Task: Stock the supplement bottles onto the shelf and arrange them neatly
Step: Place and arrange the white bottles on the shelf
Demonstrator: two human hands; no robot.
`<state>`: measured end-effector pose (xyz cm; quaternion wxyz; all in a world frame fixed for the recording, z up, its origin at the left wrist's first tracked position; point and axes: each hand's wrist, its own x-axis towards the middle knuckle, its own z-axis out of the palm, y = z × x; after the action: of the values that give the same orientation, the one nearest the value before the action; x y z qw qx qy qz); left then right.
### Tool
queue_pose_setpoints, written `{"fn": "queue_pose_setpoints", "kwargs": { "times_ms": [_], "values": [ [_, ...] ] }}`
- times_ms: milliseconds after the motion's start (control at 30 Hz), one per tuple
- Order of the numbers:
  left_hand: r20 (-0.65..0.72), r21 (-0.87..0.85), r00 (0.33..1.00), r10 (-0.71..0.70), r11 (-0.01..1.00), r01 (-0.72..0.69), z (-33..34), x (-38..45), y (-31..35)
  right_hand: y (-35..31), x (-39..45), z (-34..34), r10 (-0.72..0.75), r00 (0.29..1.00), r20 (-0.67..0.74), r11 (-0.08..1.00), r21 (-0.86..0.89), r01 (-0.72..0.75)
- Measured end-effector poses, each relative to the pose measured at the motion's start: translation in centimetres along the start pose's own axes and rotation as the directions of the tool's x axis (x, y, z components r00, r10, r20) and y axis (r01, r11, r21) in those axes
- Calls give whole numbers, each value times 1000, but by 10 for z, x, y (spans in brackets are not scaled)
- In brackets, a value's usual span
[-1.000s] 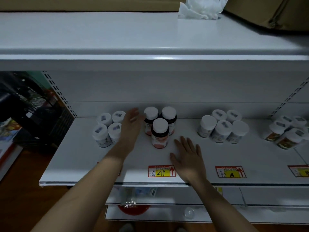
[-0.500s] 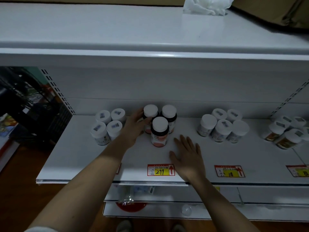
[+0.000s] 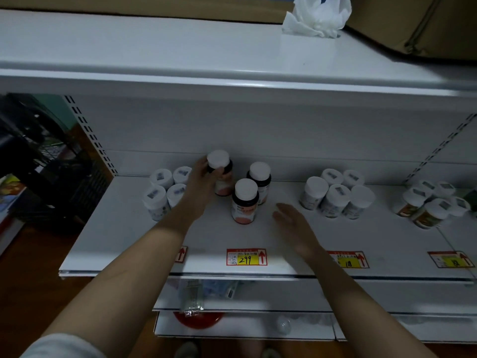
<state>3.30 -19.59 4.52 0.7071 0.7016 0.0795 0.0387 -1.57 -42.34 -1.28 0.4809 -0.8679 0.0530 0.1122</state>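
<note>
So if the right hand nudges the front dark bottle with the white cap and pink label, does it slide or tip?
The front dark bottle with the white cap and pink label looks tall for its base, so a push high up probably tips it. A low push likely slides it, since the white shelf looks smooth. The right hand lies open beside it.

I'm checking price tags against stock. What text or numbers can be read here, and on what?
"299": handwritten on the yellow price tag at the shelf edge, below the dark bottles.
"18": on the next tag to the right.
Far-right tag: too blurred to read.
Partly hidden tag behind the left arm: only a red arrow shows.
Bottle labels and cap stickers: too small to read.
</note>
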Motion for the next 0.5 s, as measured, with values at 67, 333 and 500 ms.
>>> {"fn": "queue_pose_setpoints", "kwargs": {
  "times_ms": [67, 333, 500],
  "values": [
    [-91, -60, 994, 55, 996, -61, -11, -3, 17, -15, -9, -7, -8, 988, -153, 988, 152, 31],
    [-79, -36, 996, 47, 998, -50, -50, -70, 77, -80, -75, -11, -173, 975, -136, 869, 445, 216],
    [71, -7, 993, -92, 996, 93, -36, -118, 84, -88, -111, -6, -238, 967, 88, 819, 553, 151]
  ]
}}
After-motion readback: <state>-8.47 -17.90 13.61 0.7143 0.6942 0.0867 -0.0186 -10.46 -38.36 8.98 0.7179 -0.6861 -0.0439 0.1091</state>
